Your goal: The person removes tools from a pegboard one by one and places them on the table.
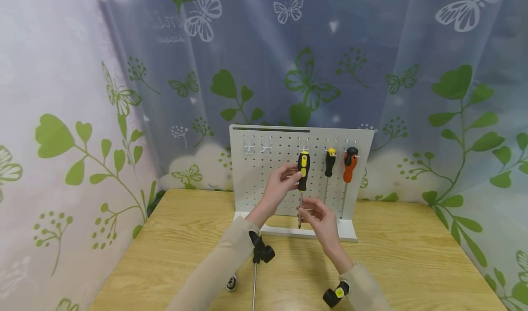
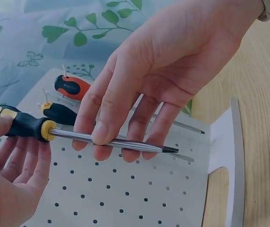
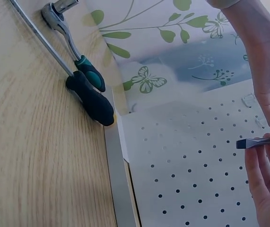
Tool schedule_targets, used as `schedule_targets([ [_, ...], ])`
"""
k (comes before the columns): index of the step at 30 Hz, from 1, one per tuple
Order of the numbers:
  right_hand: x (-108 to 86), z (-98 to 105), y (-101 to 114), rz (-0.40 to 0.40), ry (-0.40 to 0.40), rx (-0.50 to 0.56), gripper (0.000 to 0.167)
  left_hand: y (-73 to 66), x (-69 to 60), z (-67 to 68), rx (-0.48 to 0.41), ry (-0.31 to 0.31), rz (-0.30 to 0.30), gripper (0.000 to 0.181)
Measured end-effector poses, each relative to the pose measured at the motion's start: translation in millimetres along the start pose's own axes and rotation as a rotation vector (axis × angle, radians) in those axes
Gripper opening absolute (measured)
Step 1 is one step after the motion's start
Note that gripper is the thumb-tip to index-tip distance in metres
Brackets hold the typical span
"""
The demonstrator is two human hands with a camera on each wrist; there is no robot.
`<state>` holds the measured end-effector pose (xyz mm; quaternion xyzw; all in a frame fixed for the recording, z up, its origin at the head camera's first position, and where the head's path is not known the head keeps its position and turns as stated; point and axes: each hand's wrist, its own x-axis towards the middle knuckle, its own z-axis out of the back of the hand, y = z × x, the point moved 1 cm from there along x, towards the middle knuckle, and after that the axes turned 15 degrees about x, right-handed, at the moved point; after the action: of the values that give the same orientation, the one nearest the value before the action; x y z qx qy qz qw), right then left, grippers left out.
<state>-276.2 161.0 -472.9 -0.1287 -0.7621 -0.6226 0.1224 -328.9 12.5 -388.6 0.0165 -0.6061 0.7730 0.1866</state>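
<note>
A black-and-yellow screwdriver [image 1: 303, 169] is held upright in front of the white pegboard [image 1: 251, 182], its tip down. The left hand [image 1: 277, 187] grips its handle, thumb on the front; in the left wrist view this hand [image 2: 16, 189] is at lower left. Thumb and fingers of the right hand [image 1: 323, 224] pinch the metal shaft [image 2: 73, 135] above the tip. The flat tip [image 3: 248, 143] sticks out past the right hand [image 3: 269, 189] in the right wrist view. A clear hook [image 1: 303, 142] is just above the handle; whether they touch, I cannot tell.
On the board's right hang a black-and-yellow screwdriver [image 1: 329, 165] and a red-and-black one [image 1: 349, 169]. Two more clear hooks [image 1: 249, 145] are at its left. Another screwdriver [image 3: 92, 101] and a ratchet wrench [image 3: 64, 28] lie on the wooden table [image 1: 189, 224].
</note>
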Motion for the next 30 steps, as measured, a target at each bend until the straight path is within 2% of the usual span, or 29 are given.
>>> schedule_targets([
  [9,-12.4,-6,2,-0.048,0.024,0.002,0.031,6.8,-11.9,5.4,0.0,0.011,0.012,0.043],
  [17,-26.4,-8,-6,-0.092,0.039,0.002,0.028,21.7,-18.0,8.5,-0.035,0.009,0.018,0.044],
  [24,-41.9,-12,-13,-0.178,0.055,0.03,0.029,41.7,-28.3,11.9,-0.052,0.024,0.087,0.045],
  [30,-56.7,-12,-19,-0.276,0.111,0.033,0.032,61.9,-41.1,11.9,-0.079,0.05,0.147,0.046],
])
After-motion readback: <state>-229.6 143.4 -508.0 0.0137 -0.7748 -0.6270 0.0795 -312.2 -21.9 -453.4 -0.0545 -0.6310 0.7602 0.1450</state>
